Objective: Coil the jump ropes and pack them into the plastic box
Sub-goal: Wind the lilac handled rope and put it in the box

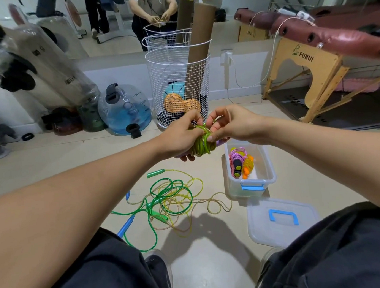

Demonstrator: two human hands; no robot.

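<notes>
Currently in hand: a tight coil of yellow-green plastic jump rope (201,143) is being held above the floor, between both hands.
Left hand: the left hand (179,136) is cupping the coil from the left and below, its fingers (186,158) curling under the loops and gripping them.
Right hand: the right hand (232,124) is pinching the top of the coil, thumb pressing on the near side, fingers bending over the far side.
Step judged: the coil is likely being bound or finished before packing.
Key relation: the clear plastic box with blue latch (267,161) is sitting on the floor just right of and below the coil; the right hand is the nearer one. The box's long axis is running away from the viewer.
Box contents: a pink rope bundle with black handles (236,163) and an orange rope bundle (248,164) are already lying inside.
Lid: the clear lid with blue handle (280,222) is lying on the floor, nearer than the box.
Remaining work: a loose tangle of green, yellow and beige ropes (170,200) is lying on the floor, uncoiled.
Hidden: the coil's handles and free end are covered by the hands; whether the end is tucked cannot be determined.
</notes>
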